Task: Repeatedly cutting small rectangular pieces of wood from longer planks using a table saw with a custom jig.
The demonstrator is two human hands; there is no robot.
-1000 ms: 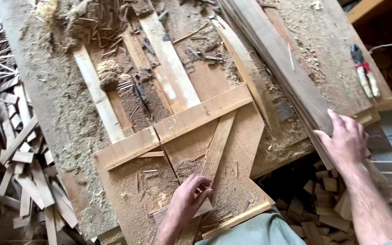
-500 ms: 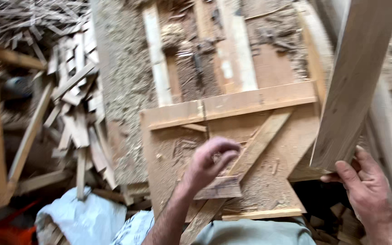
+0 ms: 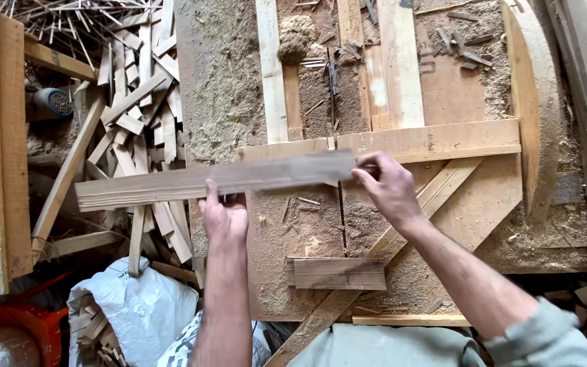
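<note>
The long flat wooden plank (image 3: 219, 178) is greyish tan with fine lengthwise grain lines. The short wooden offcut (image 3: 338, 273) near the bench edge is brown with darker streaks. The sawdust-covered workbench (image 3: 470, 231) is pale beige over orange-brown board. At near left, the crumpled plastic sack (image 3: 140, 306) is white, and the round plastic bucket (image 3: 28, 326) is bright orange-red.

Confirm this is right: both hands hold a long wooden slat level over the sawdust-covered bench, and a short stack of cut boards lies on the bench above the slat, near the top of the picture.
One detail is wrong. The head view shows the short stack of cut boards below the long wooden slat, near the person. The left hand and right hand do hold the slat level over the sawdust-covered bench.
</note>
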